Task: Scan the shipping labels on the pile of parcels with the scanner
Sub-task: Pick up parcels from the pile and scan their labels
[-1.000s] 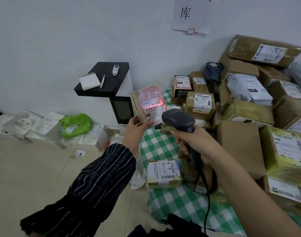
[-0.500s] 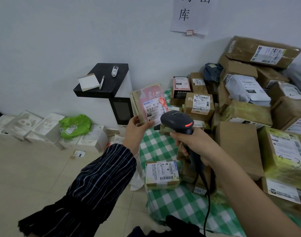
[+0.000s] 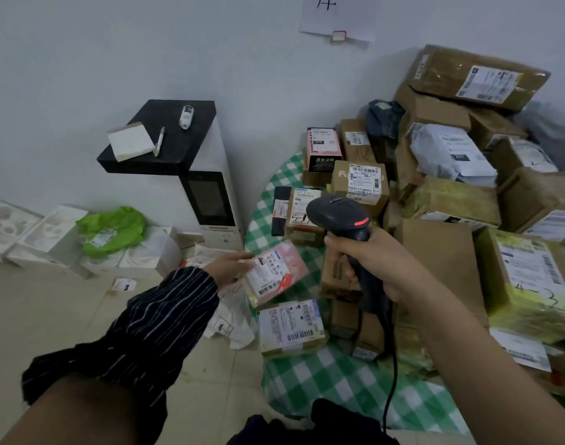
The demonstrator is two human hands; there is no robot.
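At the edge of a surface (image 3: pixel 339 380) covered in green-and-white checked cloth, a person sorts a pile of parcels (image 3: pixel 451 200) stacked against a pale wall. The left hand (image 3: pixel 228 268), reaching out of a dark striped sleeve (image 3: pixel 165 322), grasps a pink parcel (image 3: pixel 276 273) by its left edge and holds it low and tilted over the cloth's rim, white shipping label (image 3: pixel 263 276) facing up. Whether the parcel touches the cloth cannot be told. The right hand (image 3: pixel 376 261) is clenched around the handle of a black scanner (image 3: pixel 337 213), held upright above and to the right of the pink parcel, with its head aimed toward the small boxes at the near side of the pile. A red strip glows on the scanner's side, and its cable (image 3: pixel 392 374) hangs down past the wrist. Just below the pink parcel lies a small labelled box (image 3: pixel 291 329), barcode upward. Brown cartons and grey mailing bags fill the right of the scene. To the left stands a white machine (image 3: pixel 210 203) with a dark screen and black top, carrying a notepad (image 3: pixel 130 142) and a pen (image 3: pixel 159 141). White boxes (image 3: pixel 50 232) and a green bag (image 3: pixel 111 226) sit on the floor beside it. A paper sign (image 3: pixel 335 17) hangs on the wall.
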